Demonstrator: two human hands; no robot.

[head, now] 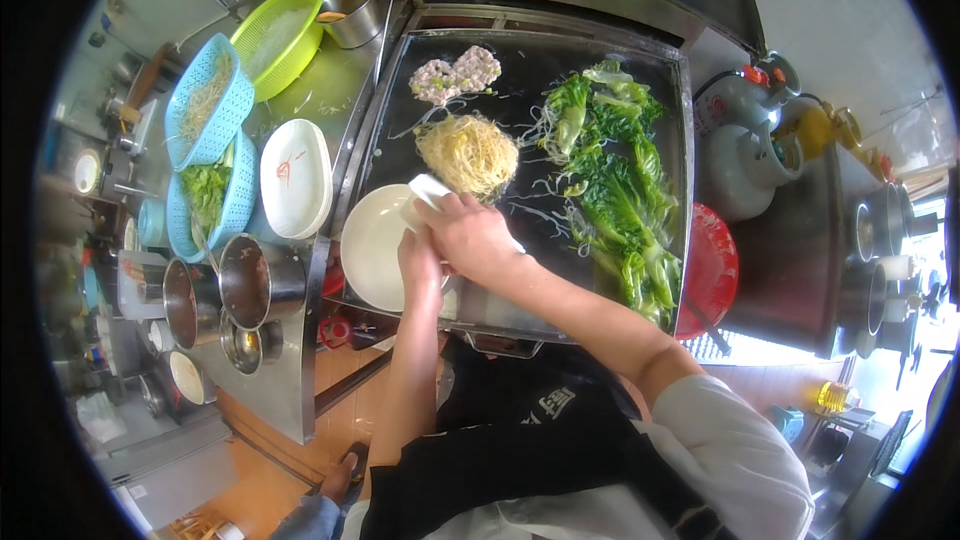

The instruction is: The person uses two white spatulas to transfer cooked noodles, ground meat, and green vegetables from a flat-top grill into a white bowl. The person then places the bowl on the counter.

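Note:
My right hand is closed around a white object, whose kind I cannot make out; one end juts out beyond the fingers. Just below it my left hand is bent and close against the right one, over a large white bowl. The hands hide what the left fingers hold. The bowl is at the front left corner of a flat griddle. Beyond the hands lies a heap of pale noodles or sprouts. Minced meat is spread behind it, and green lettuce leaves cover the griddle's right side.
Left of the griddle are white oval trays, blue baskets, a green colander and steel pots. A red basin and gas cylinders are on the right. Someone's foot shows at lower left.

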